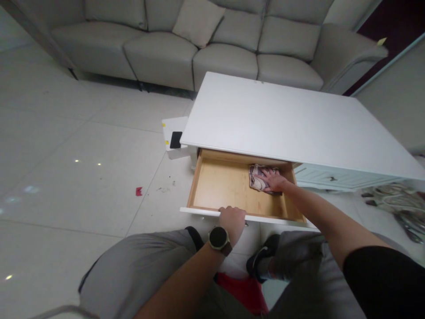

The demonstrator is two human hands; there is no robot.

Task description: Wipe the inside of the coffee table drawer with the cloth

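A wooden drawer point(222, 181) with a white front is pulled out of the white coffee table point(282, 115). My left hand point(232, 221), with a watch point(218, 238) on its wrist, is wrapped over the top edge of the drawer front. Inside the drawer, toward its right side, my right hand point(274, 179) presses on a folded patterned cloth point(257, 184). The fingers of that hand are spread over the cloth, which lies on the drawer's bottom. Part of the cloth is hidden under the hand.
Behind the table stands a long grey sofa point(162, 53) with a cushion point(199, 22). A white box point(179, 153) with a black patch on top sits at the table's left end. A red scrap point(138, 191) lies on the tiled floor, and bundled cables or hoses point(395, 199) at the right.
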